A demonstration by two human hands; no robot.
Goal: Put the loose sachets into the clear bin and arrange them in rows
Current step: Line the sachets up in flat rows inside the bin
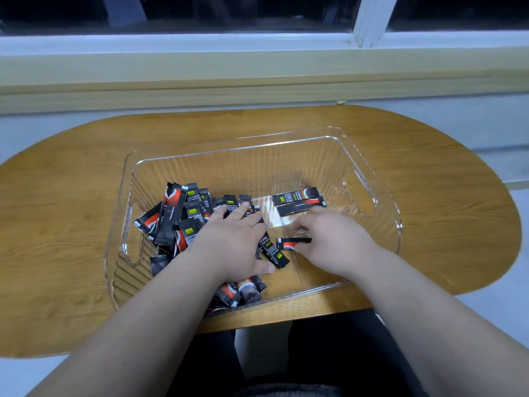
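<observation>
The sachet (292, 242) in play lies just above the floor of the clear bin (229, 167), right of centre. Its long axis runs left to right. The right hand (335, 242) pinches its right end with curled fingers, so the printed left end points toward the heap.

Just beyond it, toward the far wall, is the laid pair (299, 202): two sachets flat on the floor, side by side and touching or nearly so. They also lie lengthwise left to right, tipped slightly up at the right end. The held one is therefore close to parallel with them and sits on their near side, with bare floor between. My judgement is that the coming move is a short push away from the body to land it as the third in the row, and the right hand is plainly the nearer one for that.

A slanted sachet (273, 252) lies diagonally just left of the held one, partly under the left hand (234, 239). That hand rests spread, palm down, on the heap (183, 222), which fills the left half of the bin.

The bin stands on a wooden table (71, 196).
</observation>
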